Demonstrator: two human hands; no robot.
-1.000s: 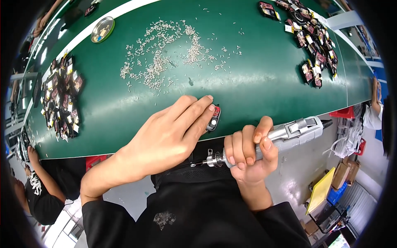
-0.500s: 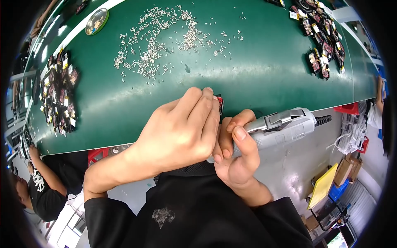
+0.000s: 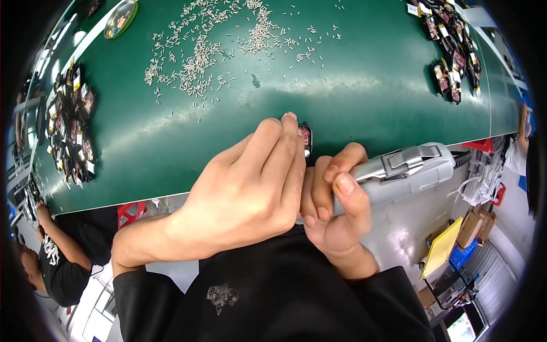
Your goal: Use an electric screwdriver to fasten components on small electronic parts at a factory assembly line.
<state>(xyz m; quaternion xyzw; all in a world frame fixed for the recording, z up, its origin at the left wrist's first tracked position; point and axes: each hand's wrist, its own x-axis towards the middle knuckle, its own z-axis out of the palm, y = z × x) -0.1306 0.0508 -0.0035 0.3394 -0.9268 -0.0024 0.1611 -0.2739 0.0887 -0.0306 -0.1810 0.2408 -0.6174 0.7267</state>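
Observation:
A small black-cased device (image 3: 307,137) with red parts inside sticks out beyond the fingers of my left hand (image 3: 248,185). Those fingers are pressed together over it, and most of the device is hidden beneath them. In my right hand (image 3: 336,199) lies a grey electric screwdriver (image 3: 407,174) with a metal lever along its top. My right thumb and fingers close round its front part, close against my left hand. The screwdriver's tip is hidden behind my left hand.
Many small metal screws (image 3: 196,65) lie scattered over the green table (image 3: 353,108). Heaps of similar black devices stand at the left (image 3: 71,125) and far right (image 3: 453,51). A round green-rimmed dish (image 3: 121,20) sits far left. Another person (image 3: 65,251) is at the left.
Both hands and the screwdriver have shifted slightly right in view. More of the black device shows beside my left fingers. The table and its contents sit a little higher in the picture.

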